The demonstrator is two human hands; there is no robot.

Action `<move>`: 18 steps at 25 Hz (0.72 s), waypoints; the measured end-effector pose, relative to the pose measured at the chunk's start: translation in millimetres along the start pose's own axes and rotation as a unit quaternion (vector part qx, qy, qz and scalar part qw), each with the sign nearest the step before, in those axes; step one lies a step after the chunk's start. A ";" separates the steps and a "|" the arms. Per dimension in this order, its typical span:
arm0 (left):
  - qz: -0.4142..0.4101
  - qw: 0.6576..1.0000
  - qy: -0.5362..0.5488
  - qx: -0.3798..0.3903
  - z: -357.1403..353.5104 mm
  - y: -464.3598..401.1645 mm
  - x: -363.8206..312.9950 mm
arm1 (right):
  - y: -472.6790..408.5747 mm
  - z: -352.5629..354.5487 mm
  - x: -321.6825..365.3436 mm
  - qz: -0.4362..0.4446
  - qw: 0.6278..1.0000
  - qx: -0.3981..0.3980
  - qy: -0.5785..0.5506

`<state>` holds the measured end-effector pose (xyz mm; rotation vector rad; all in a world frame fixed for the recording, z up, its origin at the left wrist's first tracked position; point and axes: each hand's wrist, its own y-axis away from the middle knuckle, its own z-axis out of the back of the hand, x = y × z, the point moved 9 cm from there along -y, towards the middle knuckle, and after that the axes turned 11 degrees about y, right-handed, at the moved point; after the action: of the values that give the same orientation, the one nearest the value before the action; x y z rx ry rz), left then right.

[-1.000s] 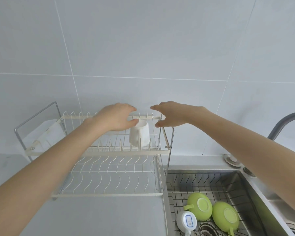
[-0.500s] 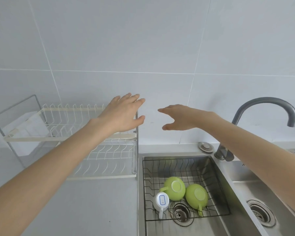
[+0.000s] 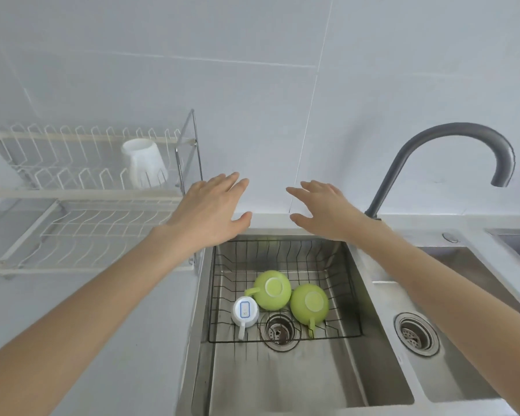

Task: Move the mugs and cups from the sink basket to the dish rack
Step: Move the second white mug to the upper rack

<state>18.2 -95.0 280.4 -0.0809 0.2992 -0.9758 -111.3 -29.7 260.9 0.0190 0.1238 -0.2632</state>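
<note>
Now both hands are held spread and empty above the back rim of the sink basket (image 3: 336,295): left hand (image 3: 210,211) over its left corner, right hand (image 3: 327,211) over its right, neither grip closed on anything. Inside the basket, three pieces are seen upside down: a white mug (image 3: 244,310) at the front left, two green cups (image 3: 272,289) (image 3: 309,303) just beside it. One white mug (image 3: 144,165) is already parked on the dish rack (image 3: 87,193), left of the basket. Glazed, likely wet, breakable ware is judged; the handles are the place to be taken.

Rack (image 3: 90,193): left of sink (image 3: 282,370), one mug (image 3: 144,168) on top.
Basket (image 3: 282,253): in sink, three cups (image 3: 272,289) inside.
Tap (image 3: 433,151): far right.
</note>
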 end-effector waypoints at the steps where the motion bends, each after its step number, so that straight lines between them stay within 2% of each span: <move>1: 0.012 1.000 0.007 0.012 -14.7 2.2 0.0 | 1.4 -13.2 -4.2 -0.001 1.000 -0.001 -0.011; 5: 0.057 0.996 0.041 0.051 -67.8 10.2 6.2 | 6.7 -65.5 -11.5 0.006 0.998 0.014 -0.057; 9: 0.105 0.985 0.105 0.085 -112.3 20.0 17.8 | 9.5 -125.0 -0.7 0.030 0.992 0.082 -0.086; 18: 0.219 0.927 0.249 0.175 -215.2 41.7 53.9 | 11.4 -230.3 28.5 0.032 0.960 0.218 -0.171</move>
<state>18.4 -101.9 54.7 0.5504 0.5767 -0.5766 -108.6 -18.0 28.9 0.4147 -0.2821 -0.2222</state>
